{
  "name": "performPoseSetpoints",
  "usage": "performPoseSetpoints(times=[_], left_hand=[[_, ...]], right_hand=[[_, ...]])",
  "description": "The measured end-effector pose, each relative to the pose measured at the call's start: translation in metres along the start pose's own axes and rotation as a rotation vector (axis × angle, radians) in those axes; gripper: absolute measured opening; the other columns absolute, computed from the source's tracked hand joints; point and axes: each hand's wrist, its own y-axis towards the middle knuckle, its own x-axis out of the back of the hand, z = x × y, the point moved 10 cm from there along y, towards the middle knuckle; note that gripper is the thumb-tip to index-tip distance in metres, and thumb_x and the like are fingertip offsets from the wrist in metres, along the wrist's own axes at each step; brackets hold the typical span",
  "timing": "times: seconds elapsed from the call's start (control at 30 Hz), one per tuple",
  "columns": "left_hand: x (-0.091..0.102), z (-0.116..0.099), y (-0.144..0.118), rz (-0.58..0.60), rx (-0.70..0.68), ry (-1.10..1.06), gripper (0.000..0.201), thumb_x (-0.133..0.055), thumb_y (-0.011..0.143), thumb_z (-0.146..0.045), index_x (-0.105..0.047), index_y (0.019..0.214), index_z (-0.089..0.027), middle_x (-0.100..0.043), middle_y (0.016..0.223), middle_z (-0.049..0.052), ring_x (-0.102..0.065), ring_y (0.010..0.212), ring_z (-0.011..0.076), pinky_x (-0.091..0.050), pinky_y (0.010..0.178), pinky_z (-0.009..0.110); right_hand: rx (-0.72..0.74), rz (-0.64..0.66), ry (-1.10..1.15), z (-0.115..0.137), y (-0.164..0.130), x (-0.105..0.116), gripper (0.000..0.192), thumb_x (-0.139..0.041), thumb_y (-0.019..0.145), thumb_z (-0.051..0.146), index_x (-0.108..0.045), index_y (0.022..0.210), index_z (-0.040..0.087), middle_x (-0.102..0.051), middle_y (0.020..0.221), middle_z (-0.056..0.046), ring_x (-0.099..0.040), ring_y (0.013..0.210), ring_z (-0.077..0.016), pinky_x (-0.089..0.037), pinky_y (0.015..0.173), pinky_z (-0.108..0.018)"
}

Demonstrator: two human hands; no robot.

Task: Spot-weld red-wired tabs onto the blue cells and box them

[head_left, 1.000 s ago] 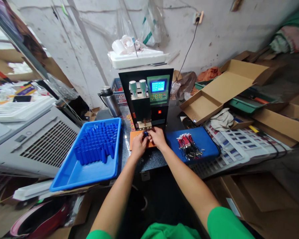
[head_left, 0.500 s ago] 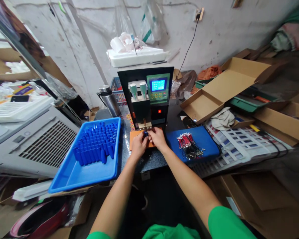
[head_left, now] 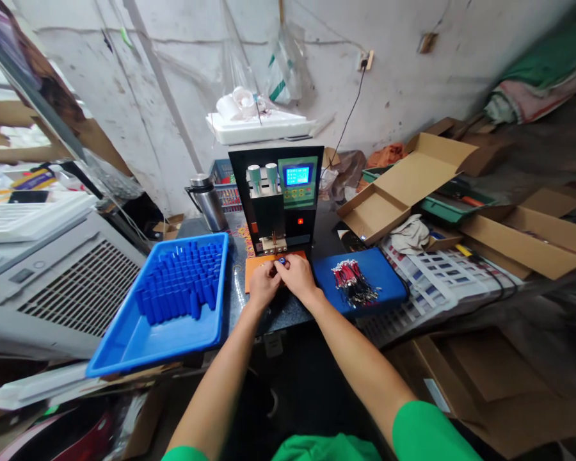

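Observation:
In front of a black spot welder (head_left: 271, 221) with a lit screen, my two hands meet over an orange board (head_left: 242, 275). A blue battery cell (head_left: 282, 260) shows one end between the fingers of my right hand (head_left: 296, 276), which is closed on it. My left hand (head_left: 263, 283) is pinched close against the right; its fingertips hide whatever they hold. The welder's copper-coloured electrode pins (head_left: 275, 240) stand just beyond my fingers. To the left, a blue tray (head_left: 156, 349) carries many upright blue cells (head_left: 177, 282). Red and black wire leads (head_left: 352, 282) lie bundled at the right.
The leads rest on a blue padded case (head_left: 386, 272). A steel flask (head_left: 208, 202) stands behind the tray. Open cardboard boxes (head_left: 403, 179) and a white plastic crate (head_left: 441, 272) crowd the right side. An air cooler (head_left: 72, 275) stands at the left.
My hands have drawn slightly back from the electrode pins, and the blue cell has tilted so that its end shows. The whole view has shifted a little.

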Motion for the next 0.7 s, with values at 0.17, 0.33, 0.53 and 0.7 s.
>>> performPoseSetpoints(times=[0.17,0.33,0.53,0.7], left_hand=[[0.005,-0.002,0.002,-0.024,-0.046,-0.083,0.043,-0.064,0.083,-0.046,-0.066,0.114,-0.016,-0.073,0.101,0.009,-0.068,0.082,0.0195,-0.052,0.076,0.03],[0.004,-0.001,0.008,-0.005,-0.021,0.019,0.044,-0.059,0.085,-0.056,-0.071,0.101,-0.017,-0.074,0.089,0.005,-0.066,0.073,0.0195,-0.05,0.07,0.03],[0.004,0.001,0.009,-0.027,-0.007,0.08,0.045,-0.057,0.085,-0.06,-0.071,0.099,-0.019,-0.074,0.087,0.005,-0.067,0.075,0.0206,-0.05,0.069,0.03],[0.004,0.0,0.009,-0.036,-0.031,0.12,0.042,-0.056,0.087,-0.058,-0.07,0.101,-0.021,-0.074,0.092,0.004,-0.067,0.076,0.0207,-0.05,0.07,0.03]], right_hand=[[0.045,-0.11,-0.003,-0.019,0.019,0.042,0.019,-0.059,0.091,0.033,-0.068,0.079,0.022,-0.065,0.075,-0.004,-0.06,0.073,-0.0179,-0.044,0.074,-0.026],[0.018,-0.296,-0.152,-0.079,0.062,0.142,0.027,-0.054,0.096,0.036,-0.071,0.107,0.019,-0.067,0.095,-0.008,-0.061,0.083,-0.019,-0.044,0.08,-0.027],[-0.038,-0.18,-0.62,-0.147,0.12,0.194,0.032,-0.051,0.097,0.032,-0.071,0.115,0.015,-0.067,0.106,-0.015,-0.057,0.106,-0.0267,-0.04,0.093,-0.033],[-0.074,0.021,-0.852,-0.185,0.138,0.175,0.033,-0.055,0.095,0.03,-0.072,0.112,0.009,-0.068,0.112,-0.022,-0.056,0.113,-0.0302,-0.035,0.102,-0.04]])
